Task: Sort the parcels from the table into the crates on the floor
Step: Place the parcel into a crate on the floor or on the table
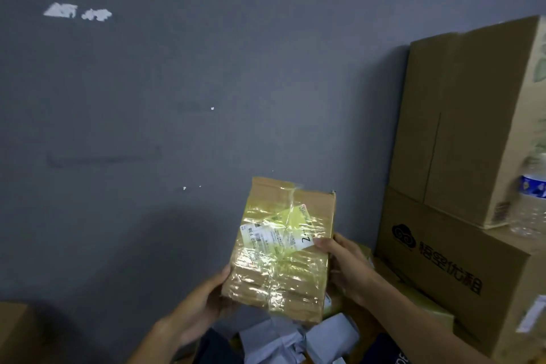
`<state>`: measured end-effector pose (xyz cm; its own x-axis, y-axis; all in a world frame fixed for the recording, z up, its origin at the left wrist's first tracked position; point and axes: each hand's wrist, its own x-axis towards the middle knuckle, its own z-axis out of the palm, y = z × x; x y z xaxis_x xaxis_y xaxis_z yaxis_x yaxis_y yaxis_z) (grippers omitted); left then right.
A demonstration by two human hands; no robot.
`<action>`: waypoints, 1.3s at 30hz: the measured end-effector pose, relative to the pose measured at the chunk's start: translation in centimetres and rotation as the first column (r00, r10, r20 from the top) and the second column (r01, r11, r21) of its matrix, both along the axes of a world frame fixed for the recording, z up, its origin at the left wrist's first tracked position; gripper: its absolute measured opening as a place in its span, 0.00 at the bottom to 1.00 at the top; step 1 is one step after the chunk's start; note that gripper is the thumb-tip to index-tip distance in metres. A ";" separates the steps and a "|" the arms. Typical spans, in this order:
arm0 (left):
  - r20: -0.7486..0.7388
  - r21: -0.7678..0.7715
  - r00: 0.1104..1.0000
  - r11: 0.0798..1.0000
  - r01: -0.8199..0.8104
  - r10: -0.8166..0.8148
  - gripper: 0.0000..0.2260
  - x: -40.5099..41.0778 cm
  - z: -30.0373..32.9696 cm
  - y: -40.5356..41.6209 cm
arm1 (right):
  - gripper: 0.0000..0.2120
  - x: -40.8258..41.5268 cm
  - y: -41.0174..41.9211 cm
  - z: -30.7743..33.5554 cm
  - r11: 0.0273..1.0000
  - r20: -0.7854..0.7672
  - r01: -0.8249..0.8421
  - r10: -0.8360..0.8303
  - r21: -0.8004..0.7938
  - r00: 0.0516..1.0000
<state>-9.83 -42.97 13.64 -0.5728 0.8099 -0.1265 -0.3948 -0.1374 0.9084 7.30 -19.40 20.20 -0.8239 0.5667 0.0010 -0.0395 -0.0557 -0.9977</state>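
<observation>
I hold a small cardboard parcel [283,248] up in front of the grey wall, wrapped in shiny clear tape, its white shipping label and a yellow-green sticker facing me. My left hand [204,298] grips its lower left edge. My right hand [345,266] grips its right edge, thumb on the label. Below it lie several grey plastic mailer parcels [298,340] and a dark parcel [387,352]. No crate is in view.
Two large cardboard boxes are stacked at the right: an upper one [472,121] and a lower one with black print [449,269]. A clear water bottle [531,195] stands at the right edge. Another box corner [14,331] shows at bottom left.
</observation>
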 end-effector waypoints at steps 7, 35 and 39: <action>-0.034 0.166 0.982 0.970 -0.175 0.183 0.29 1.2 0.6 0.9 | 0.17 0.7 -1.1 -0.2 0.984 -0.078 -0.028 0.014 -0.177 0.997; -0.435 0.152 0.822 0.930 -0.335 0.367 0.44 -3.2 10.2 -3.2 | 0.24 1.1 -2.6 -2.6 0.983 0.022 -0.183 0.183 -0.014 0.983; -0.456 0.114 0.807 0.924 -0.364 0.375 0.44 -2.8 8.8 -3.7 | 0.23 0.4 -3.0 -3.2 0.988 -0.002 -0.141 0.141 -0.062 0.990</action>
<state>-12.61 -46.65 22.46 -0.8162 0.5245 0.2422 0.1530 -0.2079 0.9661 7.67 -22.42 17.03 -0.8956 0.4437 -0.0322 -0.0248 -0.1220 -0.9922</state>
